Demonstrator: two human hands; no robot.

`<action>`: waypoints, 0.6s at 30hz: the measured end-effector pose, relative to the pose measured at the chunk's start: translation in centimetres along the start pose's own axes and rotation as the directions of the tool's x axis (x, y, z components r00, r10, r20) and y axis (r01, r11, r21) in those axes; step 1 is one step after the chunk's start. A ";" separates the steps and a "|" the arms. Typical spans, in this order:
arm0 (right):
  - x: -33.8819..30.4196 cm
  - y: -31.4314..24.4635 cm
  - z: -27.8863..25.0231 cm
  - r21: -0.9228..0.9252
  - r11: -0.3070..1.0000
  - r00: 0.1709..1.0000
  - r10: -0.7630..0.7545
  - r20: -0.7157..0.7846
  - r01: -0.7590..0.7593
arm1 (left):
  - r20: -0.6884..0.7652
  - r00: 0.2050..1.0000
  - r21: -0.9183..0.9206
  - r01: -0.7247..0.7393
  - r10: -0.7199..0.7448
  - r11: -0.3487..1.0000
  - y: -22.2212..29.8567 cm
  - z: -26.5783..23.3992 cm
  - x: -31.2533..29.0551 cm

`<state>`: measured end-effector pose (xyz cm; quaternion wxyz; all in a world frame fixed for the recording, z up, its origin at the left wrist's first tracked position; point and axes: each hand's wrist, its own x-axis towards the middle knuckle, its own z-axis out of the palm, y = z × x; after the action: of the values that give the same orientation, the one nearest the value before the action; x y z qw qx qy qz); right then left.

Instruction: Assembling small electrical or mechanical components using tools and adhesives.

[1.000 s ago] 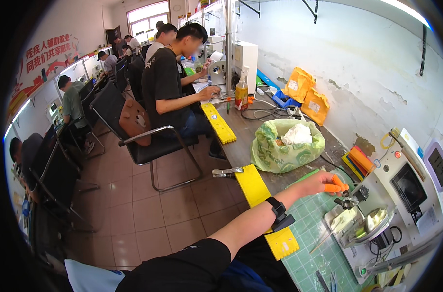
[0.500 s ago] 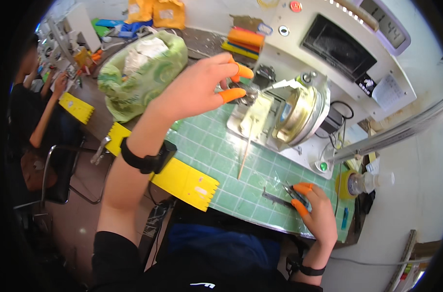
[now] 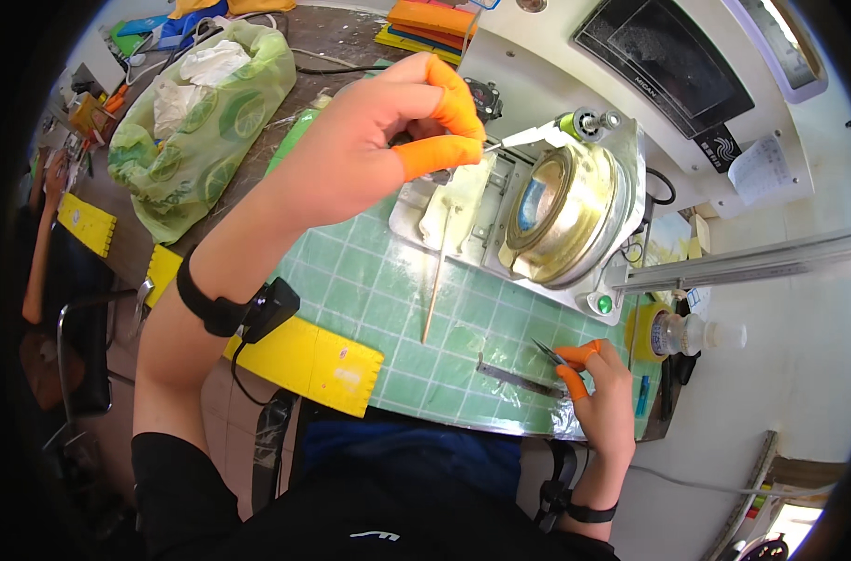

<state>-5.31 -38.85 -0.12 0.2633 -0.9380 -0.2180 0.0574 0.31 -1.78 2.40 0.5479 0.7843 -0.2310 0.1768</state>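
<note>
My left hand [image 3: 379,140], with orange finger cots on thumb and forefinger, is raised at the near left side of the bench machine. Its fingertips pinch the pointed end of a white strip [image 3: 528,137]. That strip runs right to a small green-and-metal roller [image 3: 584,124] above a round brass-coloured drum [image 3: 547,215]. My right hand [image 3: 601,393] also wears orange cots and is closed on dark, fine-pointed tweezers [image 3: 544,350]. Their tips point up and left over the green mat [image 3: 397,309]. Beside them a thin dark flat strip [image 3: 519,380] lies on the mat.
A thin wooden stick [image 3: 436,290] leans from a pale yellow pad [image 3: 458,206] onto the mat. Left stands a green plastic bag [image 3: 201,122] with white tissue. Yellow notched sheets [image 3: 304,360] lie along the near edge. At right is a clear bottle [image 3: 673,335]. Another person sits far left.
My left fingertips have closed together on the white strip's end. The right hand still holds the tweezers, now angled more up and left. The whole view has shifted and come closer to the machine.
</note>
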 end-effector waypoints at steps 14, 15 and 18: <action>8.4 -11.2 4.5 0.766 0.221 0.713 -0.278 0.643 -0.604 | 0.057 0.936 -0.322 0.346 -0.347 0.881 -0.7 0.0 0.2; 9.5 -10.7 5.3 0.785 0.118 0.700 -0.388 0.600 -0.608 | 0.072 0.925 -0.274 0.377 -0.372 0.885 -0.4 -0.2 0.4; 10.3 -10.4 7.3 0.796 -0.048 0.692 -0.528 0.493 -0.603 | 0.094 0.901 -0.221 0.434 -0.424 0.874 0.5 -1.0 0.6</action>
<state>-1.63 -22.95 -0.86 0.7408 -0.3275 -0.1543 0.5658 0.50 -1.07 3.52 0.6579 0.7485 -0.0825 0.0057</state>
